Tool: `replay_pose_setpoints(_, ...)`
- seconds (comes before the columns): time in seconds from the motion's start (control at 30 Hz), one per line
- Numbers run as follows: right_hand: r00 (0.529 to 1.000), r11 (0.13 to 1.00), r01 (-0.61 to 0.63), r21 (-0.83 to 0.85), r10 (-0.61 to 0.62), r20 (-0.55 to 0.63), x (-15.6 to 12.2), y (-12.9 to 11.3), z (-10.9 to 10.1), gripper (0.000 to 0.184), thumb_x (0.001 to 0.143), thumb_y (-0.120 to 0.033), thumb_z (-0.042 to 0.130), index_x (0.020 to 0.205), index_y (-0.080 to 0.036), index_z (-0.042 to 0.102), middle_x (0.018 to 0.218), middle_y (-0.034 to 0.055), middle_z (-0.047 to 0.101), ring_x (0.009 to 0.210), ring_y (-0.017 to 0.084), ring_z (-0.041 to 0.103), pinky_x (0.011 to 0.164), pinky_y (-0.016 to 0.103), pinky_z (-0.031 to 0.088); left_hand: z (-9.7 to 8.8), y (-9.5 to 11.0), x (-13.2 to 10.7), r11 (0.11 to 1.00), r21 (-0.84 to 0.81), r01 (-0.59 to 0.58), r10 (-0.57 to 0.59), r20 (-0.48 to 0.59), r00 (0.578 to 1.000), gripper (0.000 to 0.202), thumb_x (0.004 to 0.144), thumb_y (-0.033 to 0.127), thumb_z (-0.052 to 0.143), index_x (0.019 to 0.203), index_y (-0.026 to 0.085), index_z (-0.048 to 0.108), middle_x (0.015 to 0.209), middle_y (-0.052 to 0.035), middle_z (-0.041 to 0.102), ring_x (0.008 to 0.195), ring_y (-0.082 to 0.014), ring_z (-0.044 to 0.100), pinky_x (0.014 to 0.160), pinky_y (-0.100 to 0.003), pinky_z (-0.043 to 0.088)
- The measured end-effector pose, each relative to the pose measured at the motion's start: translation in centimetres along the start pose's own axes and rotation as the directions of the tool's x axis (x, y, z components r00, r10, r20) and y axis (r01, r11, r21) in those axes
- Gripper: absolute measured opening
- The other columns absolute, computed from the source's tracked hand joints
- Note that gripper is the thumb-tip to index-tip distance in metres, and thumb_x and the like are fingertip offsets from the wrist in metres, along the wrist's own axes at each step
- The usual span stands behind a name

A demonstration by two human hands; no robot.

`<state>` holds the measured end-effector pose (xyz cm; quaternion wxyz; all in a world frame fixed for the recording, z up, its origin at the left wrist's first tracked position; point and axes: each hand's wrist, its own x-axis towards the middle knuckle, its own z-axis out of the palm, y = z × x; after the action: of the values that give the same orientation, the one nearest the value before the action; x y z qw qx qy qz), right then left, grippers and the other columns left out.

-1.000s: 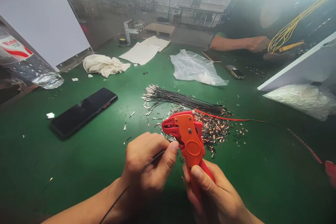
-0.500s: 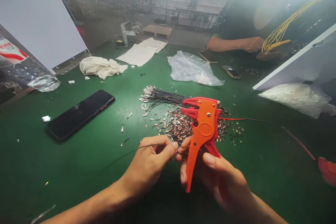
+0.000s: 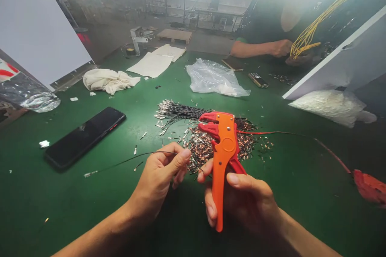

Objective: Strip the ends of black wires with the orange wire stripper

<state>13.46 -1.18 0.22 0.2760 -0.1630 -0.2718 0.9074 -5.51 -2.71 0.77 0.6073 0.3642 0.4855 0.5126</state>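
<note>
My left hand [image 3: 163, 172] pinches a thin black wire [image 3: 132, 157] between thumb and fingers. A silvery terminal hangs at the wire's far left end, and its short right end pokes out toward my other hand. Fingers of my right hand [image 3: 247, 192] wrap round the handles of an orange and red wire stripper [image 3: 224, 148], held upright with its red jaws facing left and apart from the wire. Behind the tool lie a heap of short wire scraps [image 3: 199, 144] with copper ends and a bundle of black wires [image 3: 183, 110] with terminals.
A black phone [image 3: 86, 136] lies at left, near a clear bottle [image 3: 39, 100] and a cream cloth [image 3: 110, 81]. Beyond are paper sheets [image 3: 150, 63] and a plastic bag [image 3: 215, 78]. Across the table, another person's hand [image 3: 282, 48] is at yellow wires [image 3: 307, 44].
My left hand has drawn left, away from my right hand, bringing the wire's right end into view between them. The stripper stays in my right hand. The whole view has shifted slightly.
</note>
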Motion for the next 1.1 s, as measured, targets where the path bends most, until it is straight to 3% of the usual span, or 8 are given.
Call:
replay_pose_setpoints(0.17,0.997,1.0,-0.017,-0.013,0.018,0.073,0.4,0.6,-0.2,0.04,0.082,-0.012,0.063,0.121,-0.02,0.059,0.102,0.0071,0.07,0.092,0.025,0.071,0.084,0.045,0.053,-0.5,1.0,-0.1,0.986,0.024,-0.164,0.166,-0.192,0.967,0.034,0.083,0.043,0.07,0.066,0.018,0.053,0.049,0.007,0.046,0.046,-0.0053,0.039,0.046,-0.017,0.033)
replay_pose_setpoints(0.33,0.99,0.994,0.029,-0.105,-0.014,0.14,0.5,0.6,-0.3,0.044,0.081,-0.014,0.064,0.125,-0.019,0.058,0.107,0.0082,0.071,0.104,0.025,0.067,0.087,0.038,0.051,-0.8,1.4,-0.5,0.947,0.167,-0.274,0.299,-0.152,0.942,0.031,0.085,0.041,0.067,0.068,0.018,0.057,0.052,0.0055,0.05,0.046,-0.0064,0.044,0.045,-0.018,0.036)
replay_pose_setpoints(0.43,0.992,0.968,0.107,-0.227,-0.089,0.088,0.6,0.5,-0.3,0.043,0.081,-0.013,0.062,0.123,-0.02,0.059,0.107,0.0079,0.071,0.105,0.023,0.066,0.087,0.036,0.051,-0.8,1.1,-0.9,0.822,0.402,-0.403,0.5,-0.171,0.849,0.022,0.09,0.03,0.063,0.071,0.019,0.06,0.054,0.0051,0.052,0.049,-0.0069,0.048,0.048,-0.019,0.038)
replay_pose_setpoints(0.57,0.966,0.94,0.183,-0.289,-0.226,-0.122,0.6,0.3,-0.2,0.051,0.073,-0.004,0.056,0.119,-0.025,0.061,0.114,0.0029,0.07,0.11,0.021,0.063,0.098,0.038,0.046,-0.3,0.4,-1.3,0.51,0.483,-0.712,0.736,0.183,0.652,0.009,0.09,0.013,0.059,0.088,0.02,0.064,0.076,-0.0008,0.067,0.068,-0.0115,0.059,0.063,-0.024,0.046)
replay_pose_setpoints(0.73,0.958,0.961,0.123,-0.248,-0.18,-0.224,0.6,-0.1,-0.3,0.061,0.063,-0.002,0.053,0.119,-0.024,0.061,0.116,0.0025,0.07,0.112,0.02,0.062,0.097,0.035,0.046,0.7,-1.0,-1.0,0.362,0.387,-0.848,0.542,0.652,0.53,0.01,0.086,0.012,0.064,0.079,0.018,0.062,0.078,-0.0023,0.071,0.072,-0.0133,0.059,0.064,-0.023,0.047)
replay_pose_setpoints(0.93,0.989,0.994,0.038,-0.098,-0.051,-0.138,1.0,0.5,0.0,0.064,0.054,0.0,0.051,0.113,-0.022,0.062,0.104,0.0026,0.075,0.097,0.019,0.069,0.088,0.032,0.05,0.2,-1.8,-0.8,0.04,0.45,-0.892,0.44,0.794,0.42,0.023,0.093,0.025,0.058,0.071,0.019,0.058,0.055,0.0044,0.055,0.051,-0.0106,0.047,0.048,-0.027,0.03)
replay_pose_setpoints(1.03,0.991,1.0,0.01,-0.023,-0.013,-0.133,1.1,0.7,0.0,0.065,0.053,0.0,0.051,0.114,-0.022,0.061,0.109,0.0045,0.074,0.098,0.02,0.069,0.086,0.031,0.051,0.1,-1.3,-0.8,0.081,0.446,-0.892,0.47,0.772,0.429,0.017,0.089,0.02,0.062,0.073,0.019,0.059,0.053,0.005,0.054,0.05,-0.011,0.046,0.048,-0.027,0.031)
replay_pose_setpoints(1.1,0.992,1.0,0.01,-0.001,-0.01,-0.129,1.0,0.6,0.0,0.064,0.054,-0.001,0.051,0.114,-0.022,0.061,0.114,0.0059,0.072,0.104,0.022,0.067,0.086,0.033,0.052,0.2,-0.9,-1.0,0.208,0.434,-0.877,0.48,0.736,0.478,0.016,0.087,0.015,0.063,0.072,0.019,0.058,0.054,0.0041,0.056,0.051,-0.0109,0.047,0.051,-0.026,0.034)
